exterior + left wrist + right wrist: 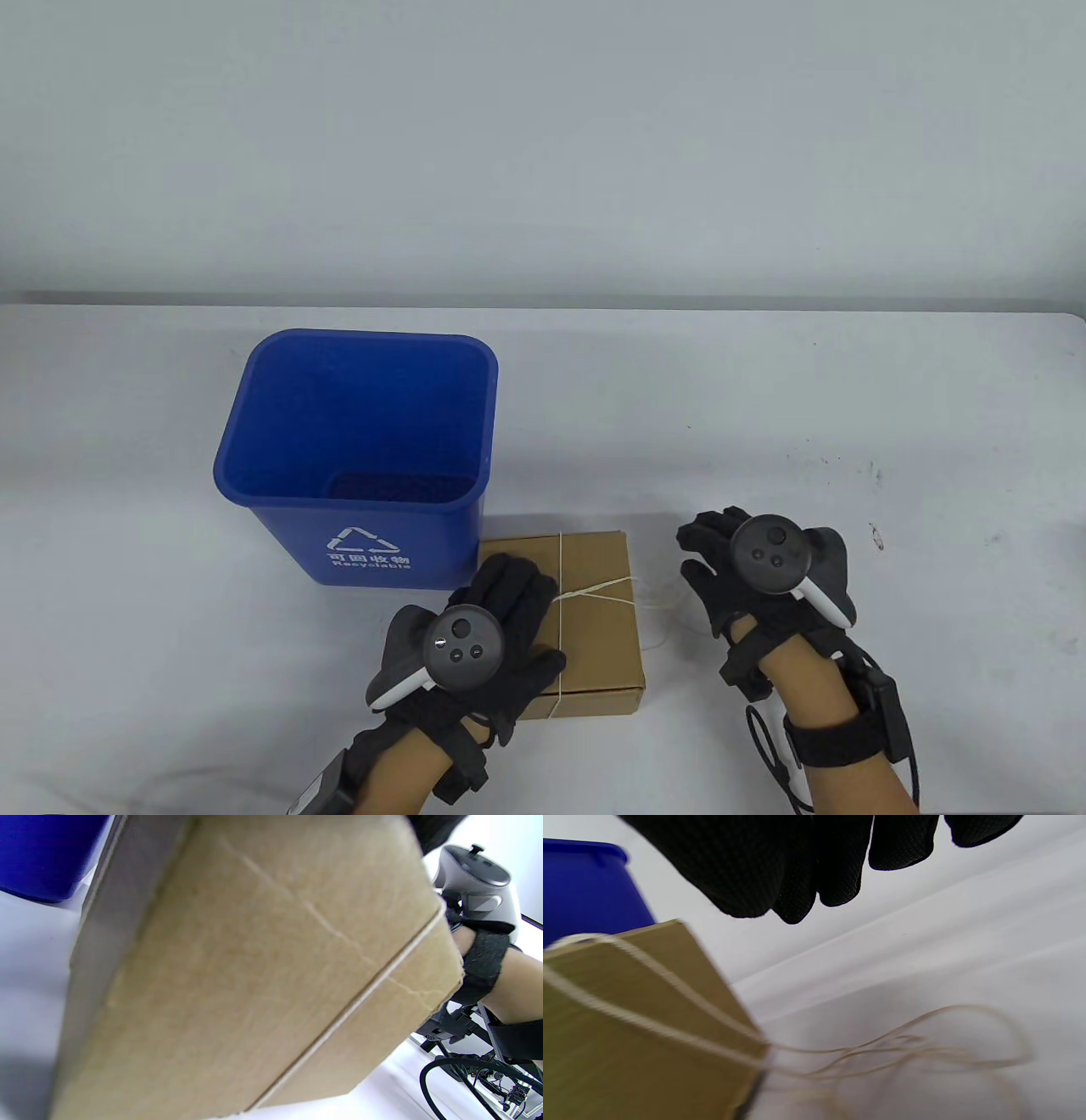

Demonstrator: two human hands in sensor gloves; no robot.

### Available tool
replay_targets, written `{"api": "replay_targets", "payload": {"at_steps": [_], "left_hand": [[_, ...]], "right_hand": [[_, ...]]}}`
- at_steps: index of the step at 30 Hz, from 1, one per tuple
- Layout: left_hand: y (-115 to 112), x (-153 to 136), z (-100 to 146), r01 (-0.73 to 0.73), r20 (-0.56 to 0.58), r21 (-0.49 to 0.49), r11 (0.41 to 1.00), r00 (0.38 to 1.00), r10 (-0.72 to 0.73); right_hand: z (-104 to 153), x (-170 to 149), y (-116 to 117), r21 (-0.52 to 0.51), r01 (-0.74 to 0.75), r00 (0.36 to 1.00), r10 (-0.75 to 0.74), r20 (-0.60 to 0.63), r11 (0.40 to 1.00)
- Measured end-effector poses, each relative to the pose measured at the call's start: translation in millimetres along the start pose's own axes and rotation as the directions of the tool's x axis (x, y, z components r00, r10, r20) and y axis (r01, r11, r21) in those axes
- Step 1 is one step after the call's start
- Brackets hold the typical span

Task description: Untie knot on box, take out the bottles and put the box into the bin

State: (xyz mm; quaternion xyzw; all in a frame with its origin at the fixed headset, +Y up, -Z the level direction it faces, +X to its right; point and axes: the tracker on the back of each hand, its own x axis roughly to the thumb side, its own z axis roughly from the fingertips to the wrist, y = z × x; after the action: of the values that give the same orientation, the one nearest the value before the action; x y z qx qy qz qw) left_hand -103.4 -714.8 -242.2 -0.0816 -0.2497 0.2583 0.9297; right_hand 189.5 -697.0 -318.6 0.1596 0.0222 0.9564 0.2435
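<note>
1. Nearest the lens in the table view is the left hand (475, 645), lying on the cardboard box (594, 628) with fingers stretched flat toward the crossing of the twine (594, 590). It presses rather than grips.
2. The right hand (747, 569) hovers just beside the box's right edge, fingers relaxed and holding nothing; the right wrist view shows its fingertips (840, 878) clear above the loose string.
3. Slack loops of that twine spill off the box's right side onto the white table (848, 407). Whether the knot is fully undone I cannot tell; strands run over the lid both ways.
4. The box sits at the table's near edge, just in front of the blue recycling bin (365, 450), nearly touching its front wall.
5. Risk one: tug the wrong strand and the knot may cinch tighter instead of releasing.
6. Risk two: if the left hand eases its pressure during a pull, the box could skid right or bump the bin.
7. Risk three: the loose loops can snag on glove fingers or the tracker straps and drag the box along.
8. Risk four: no bottles are visible, so they are presumably inside; tilting the box before it is emptied could spill them.
</note>
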Motion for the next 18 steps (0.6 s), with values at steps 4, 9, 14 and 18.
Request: {"api": "replay_targets", "payload": {"at_steps": [4, 9, 14, 18], "left_hand": [[0.0, 0.0, 0.0, 0.000, 0.000, 0.000, 1.000, 1.000, 0.000], [0.2, -0.3, 0.1, 0.001, -0.002, 0.000, 1.000, 1.000, -0.001], [0.1, 0.1, 0.1, 0.002, -0.001, 0.000, 1.000, 1.000, -0.002], [0.1, 0.2, 0.2, 0.002, -0.001, 0.000, 1.000, 1.000, -0.002]], "right_hand": [[0.7, 18.4, 14.7, 0.057, -0.053, 0.995, 0.048, 0.085, 0.997], [-1.0, 24.3, 25.9, 0.030, 0.018, 0.992, -0.021, 0.123, 0.999], [-1.9, 21.7, 23.9, -0.016, 0.006, 0.993, -0.004, 0.118, 1.000], [-4.5, 14.1, 24.2, -0.009, -0.047, 0.997, 0.048, 0.065, 0.999]]}}
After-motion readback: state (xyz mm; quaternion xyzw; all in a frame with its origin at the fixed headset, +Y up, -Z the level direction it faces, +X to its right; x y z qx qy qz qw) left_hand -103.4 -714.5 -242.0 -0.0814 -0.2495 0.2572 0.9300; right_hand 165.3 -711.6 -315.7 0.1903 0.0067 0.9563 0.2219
